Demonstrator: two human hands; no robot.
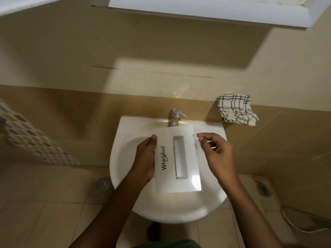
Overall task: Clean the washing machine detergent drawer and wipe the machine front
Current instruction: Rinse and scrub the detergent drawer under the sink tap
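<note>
Your left hand (146, 158) grips the glossy white rectangular drawer (177, 158) over the rounded sink (116, 158); your right hand (216, 153) hovers curled beside it, its grip unclear.

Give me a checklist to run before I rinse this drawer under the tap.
1. Position: white plastic Whirlpool detergent drawer held over white ceramic basin: ok.
2. Grip: left hand holds the drawer's left edge: ok.
3. Second grip: right hand, fingers curled beside the right edge, contact unclear: cannot tell.
4. Water: chrome tap shows no visible stream: not ok.
5. Wiping: black-checked white cloth lies on the ledge right of the tap: ok.
</note>
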